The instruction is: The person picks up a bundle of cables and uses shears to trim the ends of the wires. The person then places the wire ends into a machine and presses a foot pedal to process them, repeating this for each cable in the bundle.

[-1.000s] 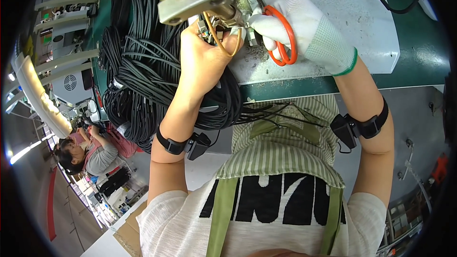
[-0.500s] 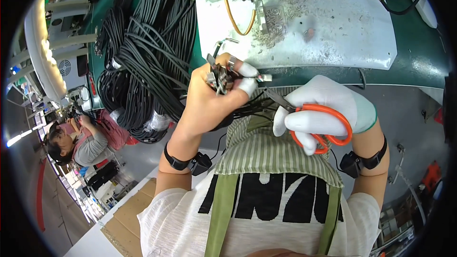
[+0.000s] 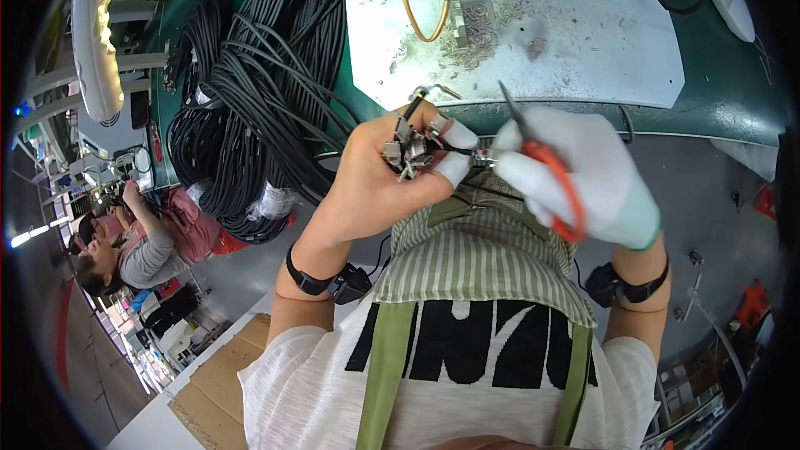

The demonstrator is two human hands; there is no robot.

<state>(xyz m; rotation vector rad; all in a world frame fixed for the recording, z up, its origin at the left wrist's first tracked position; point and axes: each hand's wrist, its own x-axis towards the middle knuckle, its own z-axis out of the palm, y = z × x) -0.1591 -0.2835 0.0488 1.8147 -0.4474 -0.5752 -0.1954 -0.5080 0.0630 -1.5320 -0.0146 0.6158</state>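
Connector bundle (image 3: pixel 408 150) pinched in left hand (image 3: pixel 375 187); right hand (image 3: pixel 583 179) grips orange scissors (image 3: pixel 550 179).

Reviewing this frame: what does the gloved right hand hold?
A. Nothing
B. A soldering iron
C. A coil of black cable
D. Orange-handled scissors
D: the white-gloved right hand grips orange-handled scissors, blades pointing up beside the small metal connectors bunched in the left hand.

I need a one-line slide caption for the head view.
Bare left hand pinches small metal connectors while white-gloved right hand holds orange-handled scissors beside them.
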